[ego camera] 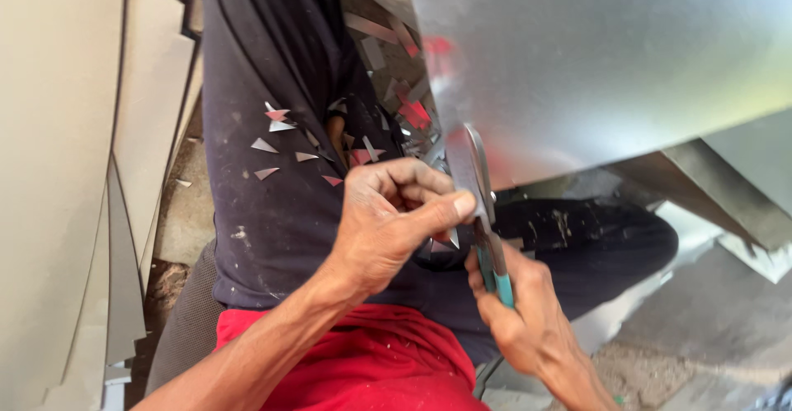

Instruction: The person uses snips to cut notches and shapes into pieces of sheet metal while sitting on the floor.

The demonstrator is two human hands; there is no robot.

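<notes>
Snips biting the sheet's edge, mid-frame

Your right hand (pixel 528 320) clamps the tin snips (pixel 483 213); left hand (pixel 388 217), fingers curled, steadies the metal sheet (pixel 594 56) (offcuts (pixel 285 143) litter your lap).

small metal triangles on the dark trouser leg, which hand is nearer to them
Left. The left hand is just right of the small metal triangles on the dark trouser leg; the right hand sits farther off, gripping the teal-handled snips.

metal sheet (pixel 594 56) blocking above, stacked panels (pixel 58 172) walling left, scraps (pixel 280 143) on lap
</notes>
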